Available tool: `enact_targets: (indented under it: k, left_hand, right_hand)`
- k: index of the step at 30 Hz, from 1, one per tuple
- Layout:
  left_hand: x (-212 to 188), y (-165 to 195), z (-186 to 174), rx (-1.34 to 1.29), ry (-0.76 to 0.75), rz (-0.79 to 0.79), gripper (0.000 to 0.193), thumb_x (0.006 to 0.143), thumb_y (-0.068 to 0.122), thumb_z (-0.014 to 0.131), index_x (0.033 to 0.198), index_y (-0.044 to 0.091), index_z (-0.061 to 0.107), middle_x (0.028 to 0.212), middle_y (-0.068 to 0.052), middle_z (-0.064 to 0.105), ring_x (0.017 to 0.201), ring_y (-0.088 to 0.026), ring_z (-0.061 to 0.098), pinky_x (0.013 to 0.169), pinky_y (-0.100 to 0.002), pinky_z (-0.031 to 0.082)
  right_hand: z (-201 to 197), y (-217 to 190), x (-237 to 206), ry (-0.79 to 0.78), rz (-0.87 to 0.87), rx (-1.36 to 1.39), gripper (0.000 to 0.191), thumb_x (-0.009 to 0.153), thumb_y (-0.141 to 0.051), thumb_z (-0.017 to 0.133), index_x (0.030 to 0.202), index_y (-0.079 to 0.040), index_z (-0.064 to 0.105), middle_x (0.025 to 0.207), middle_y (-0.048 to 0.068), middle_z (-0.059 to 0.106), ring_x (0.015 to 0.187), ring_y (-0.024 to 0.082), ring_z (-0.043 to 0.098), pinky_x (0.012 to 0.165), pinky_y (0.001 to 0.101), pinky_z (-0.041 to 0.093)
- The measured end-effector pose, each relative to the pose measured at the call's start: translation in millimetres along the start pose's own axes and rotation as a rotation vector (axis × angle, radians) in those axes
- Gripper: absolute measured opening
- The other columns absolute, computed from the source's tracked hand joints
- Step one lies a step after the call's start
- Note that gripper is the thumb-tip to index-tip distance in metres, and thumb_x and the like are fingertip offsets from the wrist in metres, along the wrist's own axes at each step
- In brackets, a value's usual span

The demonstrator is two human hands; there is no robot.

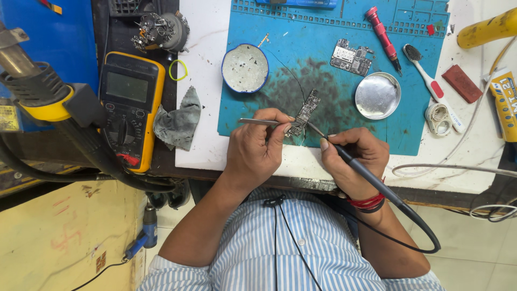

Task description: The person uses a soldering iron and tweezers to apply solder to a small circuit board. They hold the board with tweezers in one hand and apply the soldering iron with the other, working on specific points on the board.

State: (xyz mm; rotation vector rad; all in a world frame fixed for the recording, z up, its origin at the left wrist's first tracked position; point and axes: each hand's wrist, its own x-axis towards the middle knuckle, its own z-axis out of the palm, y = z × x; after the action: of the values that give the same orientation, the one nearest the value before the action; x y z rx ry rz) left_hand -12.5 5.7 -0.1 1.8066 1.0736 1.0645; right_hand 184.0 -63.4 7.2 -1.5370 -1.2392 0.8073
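Two bare hands work over one teal rubber repair mat (301, 48). The left hand (258, 148) pinches a pair of thin steel tweezers (261, 122); the right hand (358, 156) grips a black corded soldering iron (377, 183), tip against a narrow green circuit board (304, 112) lying at the mat's centre. A second, squarer circuit board (351, 56) lies beyond. Two round dishes: a blue-rimmed tin (245, 68) and a shiny metal lid (377, 95). One yellow multimeter (129, 108) sits left, beside a grey rag (177, 121).

circuit board (305, 113) on mat (323, 48); multimeter (128, 108) left of mat
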Motion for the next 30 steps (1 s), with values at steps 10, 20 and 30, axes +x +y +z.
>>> enact_targets:
  k: [10, 20, 30]
  left_hand:
    - [-0.2, -0.7, -0.6, 0.001, -0.002, 0.013, 0.012, 0.104, 0.007, 0.066, 0.109, 0.004, 0.056, 0.102, -0.006, 0.07, 0.066, -0.015, 0.066, 0.06, -0.031, 0.051]
    - [0.3, -0.8, 0.1, -0.007, -0.002, 0.012, 0.012, 0.104, 0.007, 0.066, 0.109, 0.004, 0.055, 0.103, -0.006, 0.071, 0.065, -0.015, 0.067, 0.059, -0.031, 0.051]
    - [0.4, -0.3, -0.6, 0.003, -0.001, 0.01, 0.012, 0.104, 0.007, 0.066, 0.109, 0.005, 0.056, 0.101, -0.006, 0.07, 0.065, -0.016, 0.065, 0.06, -0.032, 0.051]
  right_hand:
    - [0.3, 0.4, -0.9, -0.006, 0.001, 0.037, 0.012, 0.091, 0.001, 0.078, 0.097, 0.001, 0.067, 0.085, 0.003, 0.07, 0.072, 0.003, 0.061, 0.064, 0.0188, 0.048]
    - [0.3, 0.3, -0.5, 0.001, 0.013, 0.028, 0.012, 0.091, 0.002, 0.078, 0.096, 0.001, 0.067, 0.083, 0.003, 0.07, 0.07, 0.002, 0.06, 0.062, 0.0185, 0.046]
    - [0.6, -1.1, 0.3, -0.007, -0.001, 0.028, 0.011, 0.091, 0.001, 0.078, 0.096, 0.001, 0.068, 0.084, 0.004, 0.071, 0.072, 0.003, 0.061, 0.064, 0.0188, 0.048]
